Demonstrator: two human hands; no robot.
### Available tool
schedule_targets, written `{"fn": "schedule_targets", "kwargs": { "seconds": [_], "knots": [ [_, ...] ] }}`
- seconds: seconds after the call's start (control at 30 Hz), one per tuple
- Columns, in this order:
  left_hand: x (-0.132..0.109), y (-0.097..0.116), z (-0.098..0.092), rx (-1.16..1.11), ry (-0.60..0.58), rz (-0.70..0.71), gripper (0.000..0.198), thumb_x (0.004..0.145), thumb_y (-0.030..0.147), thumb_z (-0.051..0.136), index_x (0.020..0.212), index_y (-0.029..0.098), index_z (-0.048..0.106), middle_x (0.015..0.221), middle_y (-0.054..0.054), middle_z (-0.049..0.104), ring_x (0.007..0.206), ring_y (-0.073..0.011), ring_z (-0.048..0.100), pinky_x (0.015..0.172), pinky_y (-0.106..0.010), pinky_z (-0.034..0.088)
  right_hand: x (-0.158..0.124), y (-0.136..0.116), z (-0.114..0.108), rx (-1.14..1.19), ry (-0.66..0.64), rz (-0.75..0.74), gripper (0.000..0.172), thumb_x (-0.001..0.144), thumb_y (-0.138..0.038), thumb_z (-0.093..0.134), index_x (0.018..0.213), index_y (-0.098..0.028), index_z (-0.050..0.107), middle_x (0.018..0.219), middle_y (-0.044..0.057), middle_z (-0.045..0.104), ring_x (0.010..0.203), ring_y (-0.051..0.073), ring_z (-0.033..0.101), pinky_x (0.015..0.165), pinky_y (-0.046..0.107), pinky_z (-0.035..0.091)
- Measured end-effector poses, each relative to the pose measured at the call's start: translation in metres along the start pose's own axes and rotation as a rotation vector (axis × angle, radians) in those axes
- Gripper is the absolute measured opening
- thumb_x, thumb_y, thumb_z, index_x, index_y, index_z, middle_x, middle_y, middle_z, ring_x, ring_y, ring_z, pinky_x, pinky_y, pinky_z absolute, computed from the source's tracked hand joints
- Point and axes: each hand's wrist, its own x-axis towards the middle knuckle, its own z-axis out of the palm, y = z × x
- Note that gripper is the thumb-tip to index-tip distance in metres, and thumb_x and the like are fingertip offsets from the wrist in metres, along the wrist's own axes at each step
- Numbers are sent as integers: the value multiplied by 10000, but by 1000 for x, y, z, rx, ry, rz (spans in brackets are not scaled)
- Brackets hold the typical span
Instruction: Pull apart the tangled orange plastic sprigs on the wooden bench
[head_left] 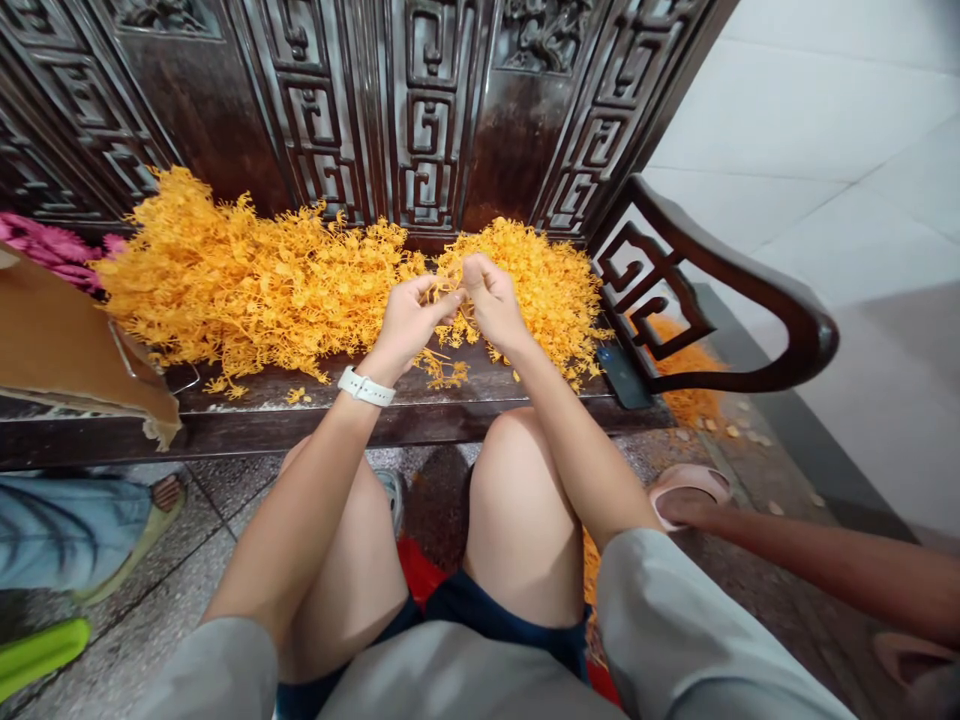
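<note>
The left hand [411, 318] is bent inward, its thumb and fingers almost closed in a pinch, and a yellow sprig [433, 290] shows at its fingertips. The right hand [495, 303] is just beside it, also nearly closed, with the thumb pressed to the curled fingers at the same sprig; how much of the stem each hand grips, I cannot tell exactly. On the wrist behind the left hand there is a white watch [366, 387].

To the left of the left hand, a large yellow pile [255, 280] of such sprigs spreads over the dark wooden bench [345, 390]. Behind the right hand and to its right is a smaller yellow pile [551, 290]. Just below the two hands lies a loose sprig [444, 370].

Farther to the left of the left hand are a cardboard box [67, 340] and some pink flowers [52, 245]. To the right of the right hand, a dark phone [624, 377] lies beside the curved armrest [810, 335]; past it, an orange heap [690, 385] is on the floor. Beyond both hands rises the carved backrest [225, 140].
</note>
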Motion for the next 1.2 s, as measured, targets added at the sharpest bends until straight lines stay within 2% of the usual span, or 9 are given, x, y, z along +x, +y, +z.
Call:
{"fn": "schedule_targets", "kwargs": {
  "seconds": [0.1,0.23,0.4,0.47,0.57,0.73,0.97,1.1,1.2],
  "knots": [
    [-1,0,0,-54,-4,-29,254,762,272,916,845,178,696,813,3,682,659,-79,612,653,-216,537,1,2,1,-19,-17,-52,614,930,-813,568,806,-215,507,778,-17,455,710,120,453,644,270,410],
    [-3,0,0,-153,-33,-49,219,823,286,875,881,193,686,925,-9,693,748,-83,662,714,-214,570,2,4,1,-22,35,-15,602,931,-790,593,776,-223,465,724,-37,400,655,112,392,591,263,350],
    [-3,-1,4,-254,-57,-32,134,890,212,798,866,191,668,867,0,661,723,-82,647,679,-201,548,3,7,2,40,42,-35,564,917,-743,664,806,-214,502,741,-32,455,680,107,421,623,261,385],
    [-5,-2,11,-307,-3,-16,133,927,193,750,852,196,641,837,3,652,682,-76,621,660,-197,534,3,6,7,105,60,-22,531,919,-705,694,837,-220,495,749,-36,458,669,100,429,603,250,380],
    [-8,0,22,-383,123,-15,162,964,153,677,830,201,600,795,8,637,621,-62,577,609,-173,495,0,0,16,253,94,87,493,928,-650,720,881,-242,448,730,-57,441,606,83,421,537,218,342],
    [-10,5,27,-492,147,-105,238,852,-43,596,772,179,560,738,29,576,565,-31,535,538,-121,426,-6,-16,21,469,62,302,513,900,-591,787,910,-260,394,680,-95,426,500,48,395,450,165,260],
    [-14,8,22,-641,163,-194,266,806,-101,544,728,153,529,744,35,551,527,4,497,490,-79,372,-6,-26,20,687,8,448,397,963,-446,772,979,-267,419,608,-142,312,400,28,302,368,138,159],
    [-17,14,22,-661,85,-198,276,761,-117,525,726,157,528,711,36,520,514,-7,489,467,-84,356,-8,-33,17,748,3,484,346,988,-400,754,1007,-270,434,593,-145,279,382,28,233,353,129,120],
    [-19,20,18,-676,22,-238,277,735,-116,496,719,160,518,660,40,470,471,-10,411,423,-83,294,-12,-39,14,796,-34,485,255,1033,-330,692,1011,-270,445,588,-139,264,381,33,192,352,115,125]
  ]
}}
